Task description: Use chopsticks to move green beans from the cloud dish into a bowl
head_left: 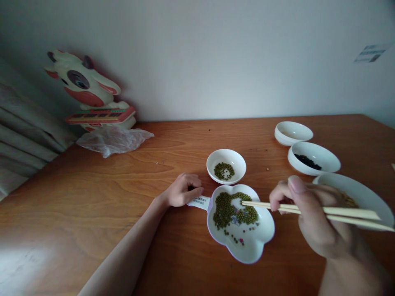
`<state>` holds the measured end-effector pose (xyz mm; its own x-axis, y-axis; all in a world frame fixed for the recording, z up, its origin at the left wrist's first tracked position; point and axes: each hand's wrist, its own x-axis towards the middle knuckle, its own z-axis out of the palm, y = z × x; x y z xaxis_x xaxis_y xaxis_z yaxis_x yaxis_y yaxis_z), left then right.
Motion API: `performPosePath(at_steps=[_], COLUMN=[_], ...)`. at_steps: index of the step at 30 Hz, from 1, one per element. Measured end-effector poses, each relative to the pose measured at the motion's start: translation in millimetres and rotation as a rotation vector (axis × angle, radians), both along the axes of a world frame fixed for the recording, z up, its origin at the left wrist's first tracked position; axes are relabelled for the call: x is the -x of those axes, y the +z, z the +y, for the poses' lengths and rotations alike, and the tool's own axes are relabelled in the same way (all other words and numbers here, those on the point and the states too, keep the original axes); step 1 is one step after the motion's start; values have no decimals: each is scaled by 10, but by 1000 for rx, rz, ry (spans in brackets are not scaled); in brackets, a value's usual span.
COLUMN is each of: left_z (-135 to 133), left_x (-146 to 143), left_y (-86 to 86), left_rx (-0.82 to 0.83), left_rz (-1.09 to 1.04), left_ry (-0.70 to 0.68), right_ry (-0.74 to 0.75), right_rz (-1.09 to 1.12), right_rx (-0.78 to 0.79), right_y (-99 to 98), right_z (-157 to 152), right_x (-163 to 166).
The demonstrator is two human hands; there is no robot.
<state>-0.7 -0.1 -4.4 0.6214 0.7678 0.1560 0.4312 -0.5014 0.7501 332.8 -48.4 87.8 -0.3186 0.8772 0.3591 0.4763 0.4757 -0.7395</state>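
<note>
My left hand [185, 190] is closed round the short handle of a white flower-shaped dish [253, 253] with a lilac rim. Many green mung beans [224, 209] lie in this dish, mostly along its left and upper parts, over a printed pattern. In my right hand [311, 209] is a pair of wooden chopsticks [262, 204], held over the dish's right side. Their tips meet among the beans; whether a bean is between them I cannot tell. Just behind the dish stands a white bowl [239, 164] with a smaller heap of mung beans.
At the right stand a bowl of black beans [307, 161], a bowl with pale contents [293, 135] behind it, and a larger bowl [375, 201] partly behind my right hand. A cow toy with a keyboard [101, 117] and a clear plastic bag [115, 140] sit at the back left.
</note>
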Motion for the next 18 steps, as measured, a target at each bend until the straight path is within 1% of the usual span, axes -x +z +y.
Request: performPosePath(at_steps=[4,10,18], left_z=[0,4,11], left_x=[-6,-12,6], left_y=[11,24,-17], left_rx=[3,9,6], left_rz=[4,-7,3], left_ry=[-8,-13,-11], right_ry=[8,11,4], right_rz=[1,8,7], right_rx=[20,15,21], right_y=[-42,-48,-67], right_z=[10,10,11], right_x=[26,8,51])
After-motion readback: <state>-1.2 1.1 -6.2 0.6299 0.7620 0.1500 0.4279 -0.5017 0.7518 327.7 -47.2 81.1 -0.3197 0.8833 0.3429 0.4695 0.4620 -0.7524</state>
